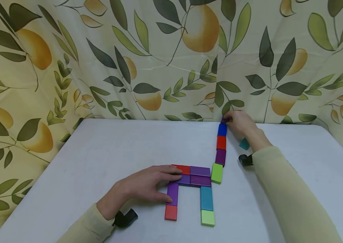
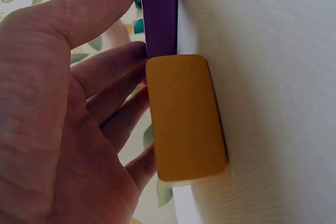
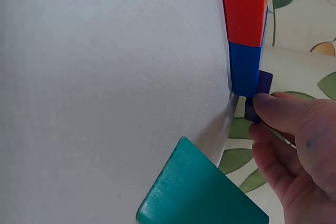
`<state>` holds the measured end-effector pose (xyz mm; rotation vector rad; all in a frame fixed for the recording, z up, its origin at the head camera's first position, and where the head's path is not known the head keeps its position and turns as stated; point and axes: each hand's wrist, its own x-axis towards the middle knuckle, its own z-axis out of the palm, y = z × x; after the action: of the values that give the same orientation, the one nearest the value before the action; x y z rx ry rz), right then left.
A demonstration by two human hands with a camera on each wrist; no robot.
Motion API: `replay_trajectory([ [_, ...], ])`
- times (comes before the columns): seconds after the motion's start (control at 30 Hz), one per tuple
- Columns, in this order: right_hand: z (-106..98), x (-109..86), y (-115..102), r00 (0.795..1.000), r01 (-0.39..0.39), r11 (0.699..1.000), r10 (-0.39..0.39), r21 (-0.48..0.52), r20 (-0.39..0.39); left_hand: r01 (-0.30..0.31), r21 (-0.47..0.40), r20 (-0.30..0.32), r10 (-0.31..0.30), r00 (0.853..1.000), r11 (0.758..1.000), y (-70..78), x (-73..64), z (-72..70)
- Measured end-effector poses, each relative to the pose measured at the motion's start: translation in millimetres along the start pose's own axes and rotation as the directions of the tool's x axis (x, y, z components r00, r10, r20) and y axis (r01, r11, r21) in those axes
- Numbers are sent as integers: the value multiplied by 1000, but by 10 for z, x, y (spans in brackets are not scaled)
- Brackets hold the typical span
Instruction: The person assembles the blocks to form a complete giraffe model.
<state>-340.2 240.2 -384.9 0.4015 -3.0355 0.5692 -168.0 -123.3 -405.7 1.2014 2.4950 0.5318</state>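
Flat coloured blocks lie on a white table. My left hand (image 1: 150, 182) rests with extended fingers on the left part of a group of them, touching a blue-violet block (image 1: 184, 180) and, with the thumb, a purple block (image 1: 172, 195). At the far table edge my right hand (image 1: 241, 123) pinches a dark purple block (image 3: 251, 110) between thumb and fingers, at the end of a row. In that row are a blue block (image 1: 222, 130), a red block (image 1: 221, 143), a purple block (image 1: 220, 157) and a green block (image 1: 217, 173), which meets the group's right corner.
A teal block (image 1: 244, 144) lies alone beside my right wrist. Two legs extend toward me from the group, ending in a coral-red block (image 1: 171, 213) and a light green block (image 1: 207, 218). A leaf-and-fruit patterned curtain (image 1: 159, 67) hangs behind the table (image 1: 128, 141).
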Motion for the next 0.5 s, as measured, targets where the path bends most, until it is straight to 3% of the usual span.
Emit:
replay_trajectory([
  [0.5,-27,-26,62,998,-26,998,22,49,63,3,5,1,-3,1000,1000,9,0,2],
])
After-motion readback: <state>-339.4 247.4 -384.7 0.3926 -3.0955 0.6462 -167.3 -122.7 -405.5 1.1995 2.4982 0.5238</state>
